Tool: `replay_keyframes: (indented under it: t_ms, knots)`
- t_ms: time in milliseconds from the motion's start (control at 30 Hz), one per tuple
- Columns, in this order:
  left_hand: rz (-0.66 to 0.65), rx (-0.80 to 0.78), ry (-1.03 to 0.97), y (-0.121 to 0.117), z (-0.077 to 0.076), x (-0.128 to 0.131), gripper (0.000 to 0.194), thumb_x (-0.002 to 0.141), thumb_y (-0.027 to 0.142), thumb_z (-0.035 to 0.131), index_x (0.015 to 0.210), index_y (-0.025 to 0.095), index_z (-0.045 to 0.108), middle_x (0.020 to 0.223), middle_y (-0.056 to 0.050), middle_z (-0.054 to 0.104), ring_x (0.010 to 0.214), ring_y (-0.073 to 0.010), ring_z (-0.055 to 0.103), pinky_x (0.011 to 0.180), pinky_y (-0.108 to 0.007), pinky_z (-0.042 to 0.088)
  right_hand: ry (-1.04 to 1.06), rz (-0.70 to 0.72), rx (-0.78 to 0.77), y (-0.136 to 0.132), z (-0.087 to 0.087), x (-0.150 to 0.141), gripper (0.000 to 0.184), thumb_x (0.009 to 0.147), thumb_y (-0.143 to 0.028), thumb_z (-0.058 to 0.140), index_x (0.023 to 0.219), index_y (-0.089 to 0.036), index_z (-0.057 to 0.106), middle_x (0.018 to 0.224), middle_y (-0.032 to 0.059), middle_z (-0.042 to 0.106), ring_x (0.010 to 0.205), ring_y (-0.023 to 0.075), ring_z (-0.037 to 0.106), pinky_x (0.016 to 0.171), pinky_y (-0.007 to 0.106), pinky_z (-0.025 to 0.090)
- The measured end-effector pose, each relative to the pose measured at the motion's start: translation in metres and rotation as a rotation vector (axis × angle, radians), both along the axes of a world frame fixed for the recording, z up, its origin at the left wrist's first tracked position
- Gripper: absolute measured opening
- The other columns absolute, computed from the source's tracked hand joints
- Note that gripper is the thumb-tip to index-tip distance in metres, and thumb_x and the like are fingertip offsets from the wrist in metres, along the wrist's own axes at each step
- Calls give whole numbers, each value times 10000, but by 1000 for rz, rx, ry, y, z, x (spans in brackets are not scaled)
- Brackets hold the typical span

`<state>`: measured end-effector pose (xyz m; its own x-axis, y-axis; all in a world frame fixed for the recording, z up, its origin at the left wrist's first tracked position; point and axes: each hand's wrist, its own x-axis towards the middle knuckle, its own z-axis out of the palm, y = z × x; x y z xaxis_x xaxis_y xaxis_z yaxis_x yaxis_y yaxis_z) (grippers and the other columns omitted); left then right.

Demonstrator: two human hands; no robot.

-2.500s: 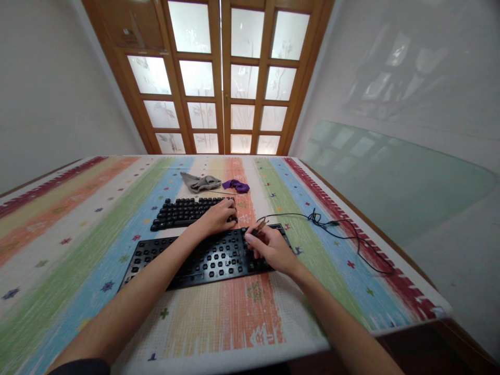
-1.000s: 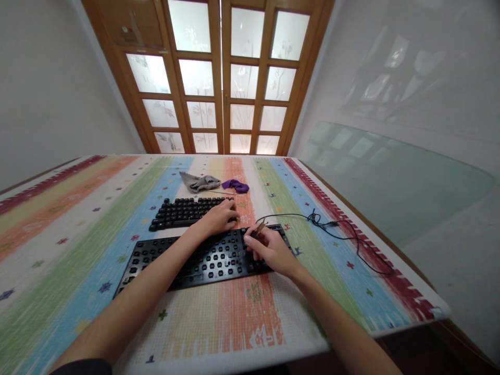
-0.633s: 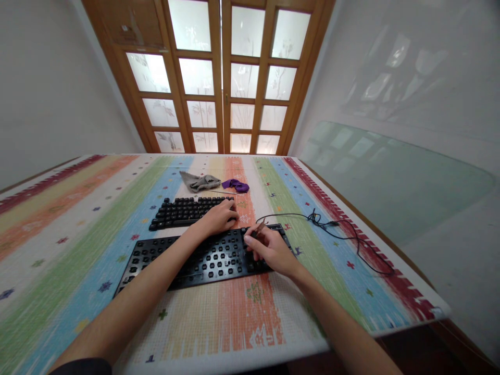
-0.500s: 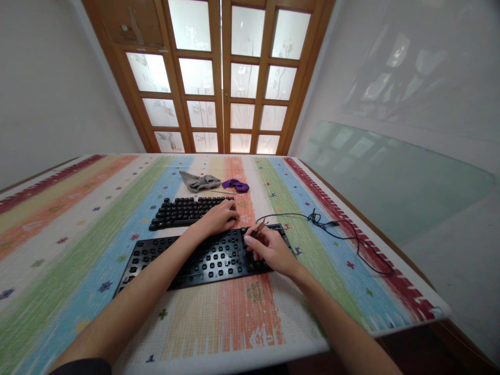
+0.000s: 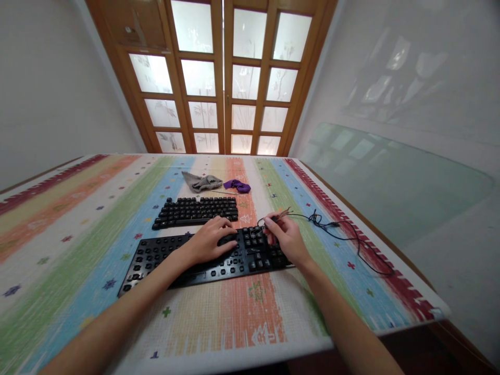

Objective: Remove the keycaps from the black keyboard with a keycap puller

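Note:
A black keyboard base (image 5: 219,272) lies tilted across the near table, with bare switches on its left and middle and keycaps on its right. My left hand (image 5: 211,240) rests over its upper middle, fingers apart and thumb touching it. My right hand (image 5: 287,237) hovers above the right-hand keycaps (image 5: 265,260), fingers pinched on a small thin pronged tool (image 5: 285,212); its exact kind is unclear. Behind the base, a block of removed black keycaps (image 5: 195,209) is laid out in rows.
A grey cloth (image 5: 201,182) and a purple cloth (image 5: 237,186) lie behind the keycaps. A black cable (image 5: 357,237) runs in loops to the right. The striped tablecloth (image 5: 250,312) covers the table; a wall stands at right and wooden doors (image 5: 226,78) at the back.
My right hand has moved right and slightly up with the tool. My left hand has drawn back from the loose keycaps onto the keyboard base, its fingers spreading.

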<state>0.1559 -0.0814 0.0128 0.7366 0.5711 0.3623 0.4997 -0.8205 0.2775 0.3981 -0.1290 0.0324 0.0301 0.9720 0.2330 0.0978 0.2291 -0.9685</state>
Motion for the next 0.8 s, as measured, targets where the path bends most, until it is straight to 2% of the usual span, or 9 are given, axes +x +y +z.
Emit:
replay_keyframes:
  t_ms: [167, 400, 533, 800]
  knots:
    - [-24, -28, 8, -23, -5, -7, 556, 837, 549, 661, 1264, 198, 603, 1323, -126, 571, 1213, -303, 516, 1051, -492, 423, 36, -130, 36, 12, -4, 9, 495, 750, -635, 685, 902, -179, 570, 649, 7, 617, 504, 143, 544, 446, 264, 433]
    - [-24, -44, 53, -29, -12, -9, 888, 682, 698, 722, 1381, 191, 512, 1512, -185, 415, 1372, -384, 396, 1126, -570, 335, -21, -225, 65, 27, -16, 23, 547, 728, -686, 678, 915, -182, 579, 716, 38, 652, 672, 202, 640, 671, 346, 542]
    - [-21, -57, 67, -30, -15, -11, 972, 644, 712, 733, 1417, 179, 479, 1545, -207, 363, 1402, -415, 356, 1128, -588, 322, -82, -190, 67, 32, -22, 28, 557, 724, -703, 669, 907, -185, 575, 709, 33, 656, 668, 211, 652, 692, 357, 531]
    - [-16, -73, 70, -29, -15, -12, 958, 615, 687, 760, 1392, 184, 513, 1497, -184, 442, 1336, -411, 436, 1103, -570, 358, -93, -154, 82, 35, -26, 32, 541, 741, -685, 669, 915, -182, 570, 662, 12, 652, 583, 185, 627, 655, 339, 510]
